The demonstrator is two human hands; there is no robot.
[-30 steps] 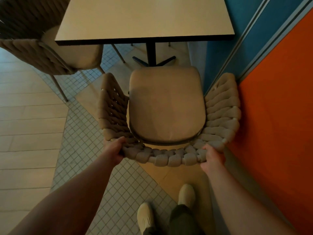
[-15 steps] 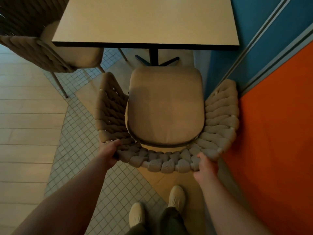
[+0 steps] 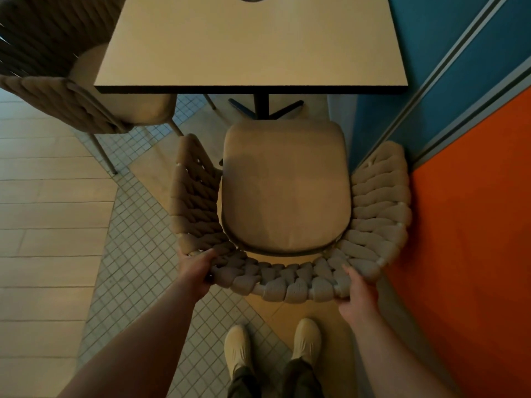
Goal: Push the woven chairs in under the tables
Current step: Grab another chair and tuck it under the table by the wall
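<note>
A beige woven chair (image 3: 287,196) with a padded seat stands in front of me, facing a square pale table (image 3: 250,44). Its seat front stops just short of the table's near edge. My left hand (image 3: 195,268) grips the left end of the woven backrest rim. My right hand (image 3: 356,294) holds the right end of the rim, fingers curled over the braids. The table's black pedestal foot (image 3: 265,109) shows beyond the seat.
A second woven chair (image 3: 71,90) stands at the table's left side, partly under it. A blue and orange wall (image 3: 474,182) runs close along the right of the chair. My two shoes (image 3: 273,346) stand on tiled floor behind the chair.
The chair has shifted slightly away from the wall and toward the table. Both hands keep their hold on the backrest, and my feet have stepped forward.
</note>
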